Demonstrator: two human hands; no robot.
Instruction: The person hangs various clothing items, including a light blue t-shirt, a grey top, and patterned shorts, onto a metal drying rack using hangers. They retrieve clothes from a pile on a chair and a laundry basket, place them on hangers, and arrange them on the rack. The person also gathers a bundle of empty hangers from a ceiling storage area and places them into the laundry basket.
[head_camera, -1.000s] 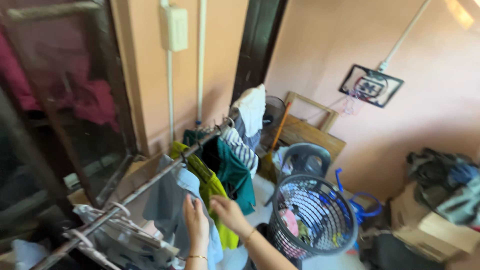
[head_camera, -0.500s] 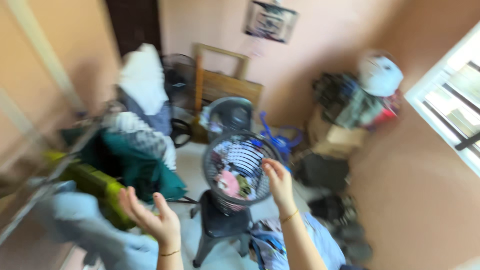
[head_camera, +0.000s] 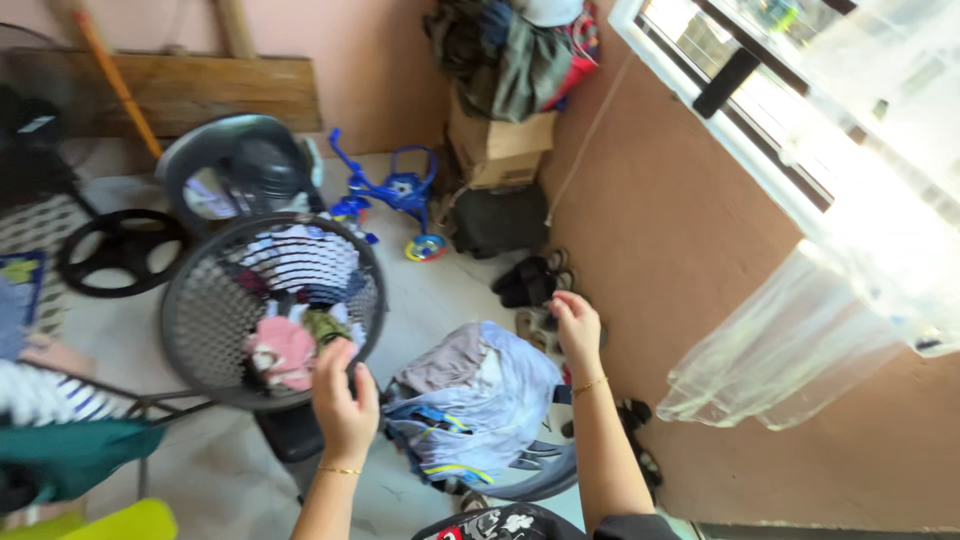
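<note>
Black mesh is what my left hand (head_camera: 345, 400) sits against: the fingers are curled at the near rim of the round laundry basket (head_camera: 200, 320), though I cannot tell whether they actually clamp the rim or only rest on it. Just inside the basket from that hand lie a pink garment (head_camera: 283, 352), something olive green, and white and dark clothes heaped toward the far side.

My right hand (head_camera: 577, 325) hangs open, fingers loosely spread, holding nothing. It hovers just past the far right edge of a pile of pale blue and grey clothes (head_camera: 480, 395), which lies between my two hands on a grey seat whose curved edge shows beneath it.

Beyond my right hand, dark sandals (head_camera: 528, 282) sit on the floor against the pink wall. Farther out from both hands stand a blue toy tricycle (head_camera: 395, 195), a grey plastic chair (head_camera: 245, 170) behind the basket, and a cardboard box (head_camera: 497, 145) with clothes stacked on top. Off to the left of my left hand, a teal garment (head_camera: 70, 455) and a striped one hang at the frame's edge. To the right of my right hand, a clear plastic sheet (head_camera: 790, 340) droops below a bright window.
</note>
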